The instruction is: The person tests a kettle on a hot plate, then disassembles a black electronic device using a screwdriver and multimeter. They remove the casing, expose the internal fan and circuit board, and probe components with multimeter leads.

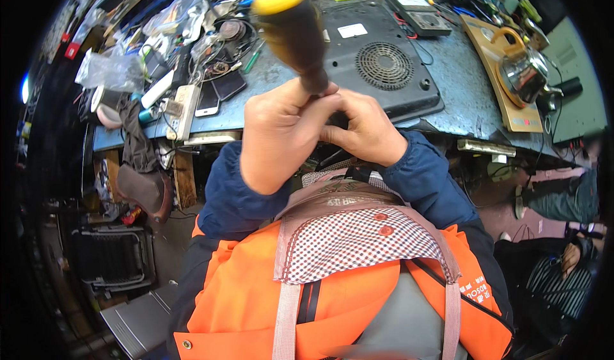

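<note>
A screwdriver [294, 31] with a thick yellow-and-black handle stands butt-up in front of me, blurred by motion. My left hand [278, 126] is closed round its lower end, where the handle narrows. My right hand [368, 126] presses against the left, thumb and fingers pinched together; what they hold is hidden. The screwdriver's shaft and tip cannot be seen. Just beyond my hands lies a flat black appliance [416, 82], underside up, with a round fan grille [385, 66] and a white label. It rests on the blue workbench [457, 101].
Phones [208, 98], a power strip [183, 110], cables and plastic bags [115, 72] crowd the left. At the far right, a multimeter [422, 21] lies beyond the appliance; a kettle [524, 78] stands on a wooden board [492, 66]. Another person's hand [571, 258] shows at lower right.
</note>
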Motion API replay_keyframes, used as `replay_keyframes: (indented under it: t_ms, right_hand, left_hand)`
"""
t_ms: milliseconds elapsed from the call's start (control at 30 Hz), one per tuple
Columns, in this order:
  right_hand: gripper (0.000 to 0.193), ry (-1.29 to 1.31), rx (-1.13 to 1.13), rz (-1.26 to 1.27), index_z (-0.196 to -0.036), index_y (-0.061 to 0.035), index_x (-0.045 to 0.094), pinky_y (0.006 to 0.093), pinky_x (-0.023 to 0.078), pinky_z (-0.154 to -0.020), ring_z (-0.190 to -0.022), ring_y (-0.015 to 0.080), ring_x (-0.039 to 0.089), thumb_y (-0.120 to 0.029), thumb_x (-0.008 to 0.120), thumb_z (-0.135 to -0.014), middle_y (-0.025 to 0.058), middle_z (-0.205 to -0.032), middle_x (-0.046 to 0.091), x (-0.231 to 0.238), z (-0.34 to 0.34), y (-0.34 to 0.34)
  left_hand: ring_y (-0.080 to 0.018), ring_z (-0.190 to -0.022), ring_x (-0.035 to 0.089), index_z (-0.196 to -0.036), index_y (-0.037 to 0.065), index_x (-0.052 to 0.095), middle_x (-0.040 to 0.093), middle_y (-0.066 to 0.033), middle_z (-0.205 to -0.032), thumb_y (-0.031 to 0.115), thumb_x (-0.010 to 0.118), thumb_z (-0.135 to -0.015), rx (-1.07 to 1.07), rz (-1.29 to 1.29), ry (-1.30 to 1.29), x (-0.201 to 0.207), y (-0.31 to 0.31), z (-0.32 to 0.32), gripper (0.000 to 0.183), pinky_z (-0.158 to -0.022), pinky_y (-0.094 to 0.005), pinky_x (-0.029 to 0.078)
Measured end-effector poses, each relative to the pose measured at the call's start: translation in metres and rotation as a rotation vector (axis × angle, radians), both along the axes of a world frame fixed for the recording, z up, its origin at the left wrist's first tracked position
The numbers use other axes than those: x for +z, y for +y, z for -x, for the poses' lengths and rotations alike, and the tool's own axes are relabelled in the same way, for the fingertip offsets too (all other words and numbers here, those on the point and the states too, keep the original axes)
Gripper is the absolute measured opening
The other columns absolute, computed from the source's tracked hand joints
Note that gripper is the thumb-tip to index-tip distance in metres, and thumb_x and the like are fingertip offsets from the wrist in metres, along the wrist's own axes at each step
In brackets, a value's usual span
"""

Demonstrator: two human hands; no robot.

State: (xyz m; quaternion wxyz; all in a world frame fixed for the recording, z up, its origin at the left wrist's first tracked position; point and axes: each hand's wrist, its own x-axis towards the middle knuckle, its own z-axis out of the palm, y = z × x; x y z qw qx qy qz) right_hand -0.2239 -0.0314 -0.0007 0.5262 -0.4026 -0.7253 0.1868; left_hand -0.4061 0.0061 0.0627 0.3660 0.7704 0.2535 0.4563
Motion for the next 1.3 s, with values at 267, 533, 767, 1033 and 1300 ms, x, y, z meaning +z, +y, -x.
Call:
replay_keyframes:
  t_ms: [267, 533, 767, 1033, 1300]
  right_hand:
    - [0.039, 0.085, 0.066, 0.119, -0.127, -0.004, 0.075, 0.0416, 0.061, -0.084, -0.102, 0.0391, 0.078, 0.002, 0.079, -0.089, 0.0225, -0.113, 0.078, 0.006, 0.002, 0.002]
    - [0.02, 0.001, 0.014, 0.114, -0.111, 0.0001, 0.078, 0.0334, 0.059, -0.075, -0.085, 0.0239, 0.075, 0.001, 0.079, -0.092, 0.0129, -0.096, 0.076, 0.015, -0.006, 0.002]
    - [0.024, -0.057, -0.062, 0.017, -0.115, 0.0004, 0.075, 0.0368, 0.064, -0.078, -0.089, 0.031, 0.082, 0.005, 0.076, -0.092, 0.0181, -0.099, 0.08, 0.018, -0.005, -0.002]
    - [0.023, 0.105, -0.056, 0.09, -0.119, 0.0033, 0.074, 0.032, 0.065, -0.085, -0.096, 0.0212, 0.082, 0.009, 0.072, -0.097, 0.0144, -0.101, 0.082, 0.022, -0.002, -0.007]
    - [0.018, 0.41, -0.163, 0.023, -0.118, 0.0041, 0.071, 0.0294, 0.063, -0.087, -0.097, 0.0144, 0.079, 0.007, 0.071, -0.1, 0.0089, -0.101, 0.081, 0.024, -0.018, 0.004]
  left_hand:
    - [-0.0094, -0.087, 0.07, -0.121, -0.001, 0.069, 0.076, -0.0062, -0.103, 0.012, 0.076, -0.108, 0.014, 0.039, -0.319, -0.023, 0.029, 0.005, 0.019, -0.078, -0.0257, 0.057]
    - [-0.0022, -0.081, 0.063, -0.122, 0.0, 0.07, 0.071, 0.0005, -0.099, 0.0, 0.073, -0.106, 0.069, 0.477, -0.301, -0.112, 0.007, 0.01, 0.015, -0.072, -0.0197, 0.051]
    - [-0.006, -0.079, 0.067, -0.13, -0.001, 0.07, 0.07, -0.0069, -0.117, -0.007, 0.082, -0.091, -0.032, 0.379, -0.172, -0.132, 0.004, 0.01, 0.042, -0.071, -0.0221, 0.055]
    - [-0.0166, -0.073, 0.07, -0.112, -0.001, 0.078, 0.071, -0.0093, -0.096, -0.004, 0.089, -0.085, 0.1, -0.101, 0.015, -0.13, 0.008, -0.002, 0.03, -0.067, -0.0298, 0.056]
    - [-0.0332, -0.085, 0.078, -0.102, 0.001, 0.084, 0.08, -0.019, -0.095, 0.012, 0.08, -0.098, 0.321, -0.114, 0.181, -0.116, 0.065, 0.011, 0.012, -0.08, -0.04, 0.061]
